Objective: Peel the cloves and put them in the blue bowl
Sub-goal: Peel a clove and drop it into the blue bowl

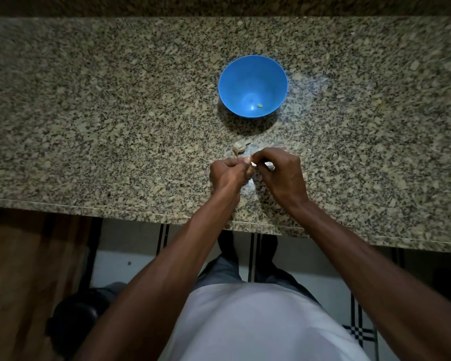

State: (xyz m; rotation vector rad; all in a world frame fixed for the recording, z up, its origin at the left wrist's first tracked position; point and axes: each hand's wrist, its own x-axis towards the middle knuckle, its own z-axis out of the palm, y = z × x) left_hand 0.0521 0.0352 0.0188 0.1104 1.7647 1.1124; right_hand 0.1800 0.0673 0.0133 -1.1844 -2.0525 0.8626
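1. Granite, speckled tan and black, made up the desk (115,113) that filled the upper half of the frame.
2. I saw the blue bowl (253,71) standing upright on it, a little right of centre in the upper middle, with one small pale clove (259,106) lying on its floor near the lower right side.
3. Below the bowl and apart from it, a garlic bulb (238,148) in its papery skin sat on the desk, just above the hands.
4. My left hand (225,175) was curled, its fingertips pinching a small pale clove piece (246,160) at the centre of the frame.
5. My right hand (281,173) met it from the right side, its fingers also curled and pinching at the same piece, so the two hands were together on it.
6. I could not tell how much skin remained on that piece; it was mostly hidden by the fingers.
7. Pale scraps of peel (251,184) lay on the desk between and under the hands.
8. Both forearms reached up from the bottom of the frame, over the desk's front edge.
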